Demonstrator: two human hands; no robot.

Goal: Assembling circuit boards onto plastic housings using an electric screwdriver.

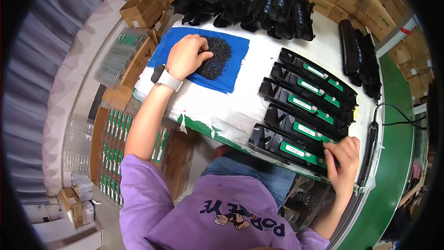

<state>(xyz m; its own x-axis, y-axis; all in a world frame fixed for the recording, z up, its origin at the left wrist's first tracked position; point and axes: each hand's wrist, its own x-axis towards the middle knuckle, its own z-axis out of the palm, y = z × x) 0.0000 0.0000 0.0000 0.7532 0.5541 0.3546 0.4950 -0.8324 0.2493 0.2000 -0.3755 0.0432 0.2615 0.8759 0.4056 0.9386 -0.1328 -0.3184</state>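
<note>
My left hand (187,54) reaches over a pile of tiny black screws (216,58) on a blue cloth (236,50). Its fingers are curled in at the pile's edge; whatever they pinch is too small to make out. My right hand (344,157) is by the right end of the nearest black plastic housings, thumb and fingers drawn together; anything between them is hidden. Several such housings lie in a row, each with a green circuit board, among them the nearest housing (273,138) with its board (296,151) and the farthest housing (296,58).
More black housings (249,0) are heaped at the far edge, with others (351,51) at the far right. A black pen-shaped tool (370,150) with a cable lies along the table's right edge. Left of the table, clear trays (113,153) hold green boards. Cardboard boxes (360,7) stand behind.
</note>
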